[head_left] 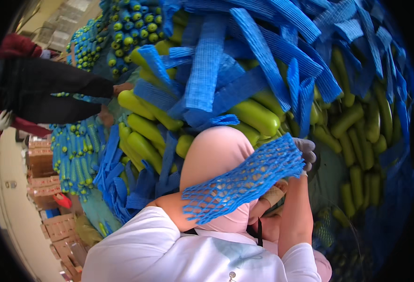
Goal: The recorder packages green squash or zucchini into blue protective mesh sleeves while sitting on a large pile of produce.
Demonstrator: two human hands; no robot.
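A blue foam mesh sleeve (244, 176) is drawn over my left forearm, slanting up to the right. It covers my left hand, so the fingers do not show. In a grey glove, my right hand (305, 152) curls its fingers at the sleeve's far end and grips the edge. My bent leg in pink cloth (216, 150) lies behind the sleeve. Just beyond are long, smooth green gourds (256, 117), with flattened blue mesh sleeves (204, 66) heaped over them.
More green gourds (357, 122) lie at the right. Gourds in blue sleeves (75, 160) are stacked at the left and far left. A person in dark trousers (51, 89) stands at the upper left, near brown cartons (59, 228) along the wall side.
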